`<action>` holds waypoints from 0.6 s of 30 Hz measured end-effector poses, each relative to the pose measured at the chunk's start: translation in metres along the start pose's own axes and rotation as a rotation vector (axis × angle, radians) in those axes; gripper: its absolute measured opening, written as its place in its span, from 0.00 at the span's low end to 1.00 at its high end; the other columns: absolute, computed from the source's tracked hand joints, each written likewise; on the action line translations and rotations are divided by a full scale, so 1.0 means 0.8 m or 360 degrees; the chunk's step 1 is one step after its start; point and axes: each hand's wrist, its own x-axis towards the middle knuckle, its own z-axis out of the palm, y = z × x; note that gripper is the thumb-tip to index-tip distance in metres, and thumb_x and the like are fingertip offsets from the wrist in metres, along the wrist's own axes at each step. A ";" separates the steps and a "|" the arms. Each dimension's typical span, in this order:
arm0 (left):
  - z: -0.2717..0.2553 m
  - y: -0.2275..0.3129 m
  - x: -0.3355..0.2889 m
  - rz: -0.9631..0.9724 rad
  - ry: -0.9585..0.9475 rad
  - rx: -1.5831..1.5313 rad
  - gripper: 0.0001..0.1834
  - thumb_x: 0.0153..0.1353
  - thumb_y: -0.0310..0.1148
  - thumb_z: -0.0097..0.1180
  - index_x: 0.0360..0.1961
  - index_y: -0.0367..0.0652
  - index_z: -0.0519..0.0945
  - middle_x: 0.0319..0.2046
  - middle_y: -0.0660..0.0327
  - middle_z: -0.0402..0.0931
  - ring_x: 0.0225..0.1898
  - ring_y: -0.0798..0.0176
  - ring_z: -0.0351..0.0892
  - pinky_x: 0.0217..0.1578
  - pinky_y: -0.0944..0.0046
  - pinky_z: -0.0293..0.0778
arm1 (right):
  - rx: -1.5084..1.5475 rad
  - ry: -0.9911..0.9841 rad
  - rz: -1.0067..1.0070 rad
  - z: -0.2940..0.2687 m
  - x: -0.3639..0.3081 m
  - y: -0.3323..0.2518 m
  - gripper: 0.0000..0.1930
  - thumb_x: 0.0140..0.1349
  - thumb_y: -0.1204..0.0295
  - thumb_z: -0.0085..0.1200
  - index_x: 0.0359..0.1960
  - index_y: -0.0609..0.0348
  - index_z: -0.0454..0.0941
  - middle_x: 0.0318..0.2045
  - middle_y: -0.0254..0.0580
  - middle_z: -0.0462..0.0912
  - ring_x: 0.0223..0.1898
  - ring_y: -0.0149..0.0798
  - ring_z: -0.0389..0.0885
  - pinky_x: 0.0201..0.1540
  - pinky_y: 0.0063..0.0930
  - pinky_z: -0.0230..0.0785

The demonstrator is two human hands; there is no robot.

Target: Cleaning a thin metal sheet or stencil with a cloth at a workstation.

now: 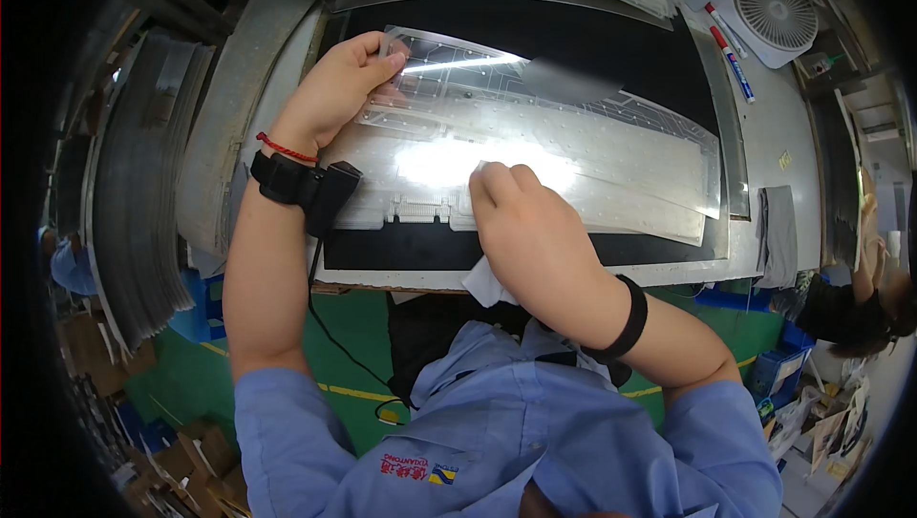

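The left hand (336, 84) pinches a clear sheet (554, 119) by its left end, likely to steady it between front and back edges of the counter (764, 150); the right hand (530, 222) clutches a white cloth (488, 285), apparently bunched for control.

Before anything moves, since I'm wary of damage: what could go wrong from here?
The clear sheet could bend or crease, since the left hand pinches it at one end. The right hand, holding a white cloth over the overlapping sheets, might shift one against another. The cable hanging from the left wrist's black box could snag on the table edge.
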 end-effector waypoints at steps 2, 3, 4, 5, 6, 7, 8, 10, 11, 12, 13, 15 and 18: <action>0.003 0.000 0.000 0.0006 0.0032 0.0079 0.10 0.74 0.33 0.53 0.49 0.38 0.79 0.35 0.66 0.80 0.31 0.75 0.79 0.35 0.74 0.77 | -0.0011 -0.0145 0.0038 -0.005 -0.010 -0.001 0.18 0.53 0.80 0.54 0.47 0.72 0.77 0.42 0.46 0.75 0.42 0.45 0.77 0.45 0.33 0.78; 0.004 0.001 -0.001 0.0005 0.0037 0.0099 0.10 0.74 0.33 0.53 0.49 0.38 0.79 0.35 0.66 0.79 0.31 0.75 0.78 0.35 0.74 0.77 | 0.0026 -0.0132 0.0006 -0.009 -0.016 0.002 0.17 0.54 0.79 0.53 0.47 0.71 0.77 0.42 0.46 0.75 0.43 0.45 0.77 0.45 0.33 0.78; 0.004 0.001 -0.002 0.0005 0.0042 0.0119 0.10 0.74 0.33 0.53 0.49 0.38 0.79 0.35 0.66 0.79 0.31 0.75 0.78 0.35 0.74 0.77 | 0.0062 -0.0120 -0.0025 -0.012 -0.019 0.003 0.17 0.54 0.79 0.53 0.47 0.71 0.77 0.42 0.46 0.75 0.43 0.45 0.77 0.46 0.33 0.77; 0.002 0.001 -0.002 0.0008 0.0049 0.0114 0.10 0.74 0.33 0.53 0.49 0.38 0.79 0.35 0.66 0.79 0.31 0.75 0.78 0.35 0.74 0.77 | 0.0058 -0.0122 -0.0033 -0.013 -0.015 0.004 0.17 0.54 0.79 0.53 0.47 0.71 0.77 0.42 0.46 0.75 0.43 0.45 0.77 0.46 0.33 0.77; 0.002 0.001 -0.001 0.0016 0.0025 0.0092 0.10 0.74 0.33 0.53 0.48 0.39 0.79 0.35 0.67 0.79 0.31 0.76 0.78 0.35 0.74 0.77 | 0.0063 -0.0133 -0.0004 -0.013 -0.010 0.007 0.17 0.55 0.79 0.53 0.47 0.71 0.77 0.42 0.46 0.75 0.44 0.45 0.77 0.46 0.34 0.77; 0.002 0.001 0.000 0.0024 0.0001 0.0070 0.10 0.74 0.33 0.53 0.48 0.39 0.79 0.34 0.67 0.79 0.32 0.76 0.78 0.36 0.74 0.76 | 0.0068 -0.0143 0.0025 -0.013 -0.006 0.009 0.17 0.55 0.79 0.52 0.48 0.70 0.77 0.41 0.46 0.75 0.44 0.45 0.77 0.46 0.34 0.77; 0.002 -0.001 0.001 0.0024 -0.0002 0.0068 0.10 0.74 0.33 0.53 0.48 0.39 0.79 0.34 0.67 0.79 0.32 0.76 0.78 0.36 0.74 0.76 | 0.0066 -0.0144 0.0028 -0.009 -0.001 0.011 0.17 0.55 0.79 0.52 0.48 0.70 0.77 0.41 0.46 0.75 0.44 0.45 0.77 0.46 0.34 0.77; -0.003 -0.003 0.002 0.0134 0.0033 0.0128 0.09 0.74 0.34 0.53 0.48 0.40 0.80 0.36 0.66 0.81 0.34 0.75 0.80 0.37 0.74 0.76 | 0.0010 0.0141 -0.0108 0.002 0.006 0.011 0.08 0.50 0.79 0.55 0.32 0.67 0.78 0.35 0.45 0.74 0.38 0.43 0.77 0.38 0.31 0.78; -0.006 -0.003 0.001 0.0136 0.0032 0.0131 0.09 0.74 0.34 0.53 0.48 0.40 0.80 0.36 0.66 0.81 0.34 0.75 0.80 0.37 0.74 0.76 | 0.0010 0.0144 -0.0107 -0.001 0.002 0.008 0.08 0.50 0.79 0.55 0.32 0.67 0.78 0.35 0.45 0.74 0.38 0.43 0.77 0.38 0.31 0.78; -0.009 -0.002 -0.001 0.0181 -0.0027 -0.0080 0.09 0.74 0.34 0.54 0.48 0.42 0.80 0.39 0.65 0.82 0.38 0.73 0.81 0.40 0.73 0.77 | 0.0091 0.0048 -0.0089 -0.006 -0.006 0.003 0.07 0.51 0.79 0.55 0.33 0.68 0.78 0.35 0.46 0.74 0.39 0.44 0.77 0.39 0.33 0.78; -0.012 0.000 -0.002 0.0230 -0.0082 -0.0290 0.09 0.74 0.35 0.54 0.48 0.44 0.80 0.41 0.64 0.84 0.43 0.71 0.82 0.44 0.72 0.77 | 0.0169 -0.0046 -0.0077 -0.010 -0.015 -0.001 0.07 0.52 0.79 0.54 0.34 0.68 0.78 0.35 0.46 0.74 0.39 0.45 0.77 0.39 0.34 0.78; -0.014 0.002 0.000 0.0538 -0.0110 -0.0212 0.07 0.73 0.34 0.55 0.46 0.45 0.81 0.48 0.61 0.83 0.48 0.68 0.81 0.48 0.70 0.76 | 0.0457 -0.0197 -0.0176 -0.016 -0.042 -0.007 0.11 0.58 0.77 0.53 0.40 0.71 0.78 0.36 0.48 0.74 0.40 0.47 0.77 0.40 0.37 0.77; -0.016 0.002 -0.002 0.0992 -0.0260 -0.0037 0.03 0.70 0.31 0.58 0.40 0.46 0.82 0.59 0.57 0.78 0.56 0.63 0.79 0.56 0.67 0.73 | 0.0647 -0.0363 -0.0224 -0.026 -0.070 -0.015 0.16 0.59 0.77 0.53 0.49 0.69 0.78 0.39 0.48 0.75 0.42 0.48 0.77 0.44 0.37 0.76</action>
